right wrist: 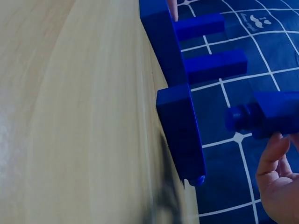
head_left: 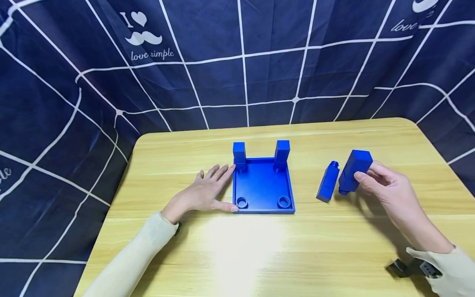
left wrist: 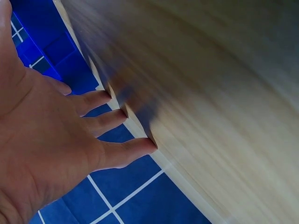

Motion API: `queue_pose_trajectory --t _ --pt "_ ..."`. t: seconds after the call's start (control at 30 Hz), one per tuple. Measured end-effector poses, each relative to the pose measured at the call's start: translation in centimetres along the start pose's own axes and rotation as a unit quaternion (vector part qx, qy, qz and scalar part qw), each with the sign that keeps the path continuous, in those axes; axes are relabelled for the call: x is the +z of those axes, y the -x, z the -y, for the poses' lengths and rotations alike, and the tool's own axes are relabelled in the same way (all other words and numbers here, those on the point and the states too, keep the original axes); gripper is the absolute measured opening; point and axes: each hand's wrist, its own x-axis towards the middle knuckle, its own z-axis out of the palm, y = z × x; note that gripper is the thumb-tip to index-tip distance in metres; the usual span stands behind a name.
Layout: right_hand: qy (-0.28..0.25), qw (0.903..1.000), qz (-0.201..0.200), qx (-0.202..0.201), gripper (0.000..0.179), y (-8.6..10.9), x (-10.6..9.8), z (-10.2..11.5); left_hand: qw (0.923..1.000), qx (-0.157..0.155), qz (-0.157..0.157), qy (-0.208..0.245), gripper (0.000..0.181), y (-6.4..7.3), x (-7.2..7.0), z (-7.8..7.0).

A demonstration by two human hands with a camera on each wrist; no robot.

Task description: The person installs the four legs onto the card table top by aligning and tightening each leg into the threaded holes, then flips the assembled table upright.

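A square blue tray-like base [head_left: 263, 185] lies on the table with two blue square legs [head_left: 239, 153] standing at its far corners. Round threaded sockets [head_left: 284, 202] show at its two near corners. My left hand [head_left: 208, 189] rests at the base's left edge, fingers spread, thumb at the near left corner. In my right hand [head_left: 387, 187], a blue leg [head_left: 355, 167] is pinched between thumb and fingers, tilted, its threaded end [right wrist: 237, 118] pointing down in the head view. Another blue leg [head_left: 328, 182] lies on the table just left of it, threaded end away from me.
The light wooden table [head_left: 178, 255] has rounded far corners. A dark blue curtain [head_left: 208, 82] with white grid lines hangs behind it and at both sides. A small black object [head_left: 398, 268] shows beside the right cuff.
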Motion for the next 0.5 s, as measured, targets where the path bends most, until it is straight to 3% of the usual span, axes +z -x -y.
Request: queue_pose_trajectory --t 0.23,0.5 --pt "0.062 0.998 -0.001 -0.009 0.034 0.2 0.5 0.3 1.0 -0.001 0.002 -0.001 0.125 0.1 -0.1 -0.1" --pt "0.15 0.9883 -0.005 -0.025 0.031 0.1 1.5 0.9 1.0 0.0 0.003 0.004 0.125 0.1 -0.2 -0.2"
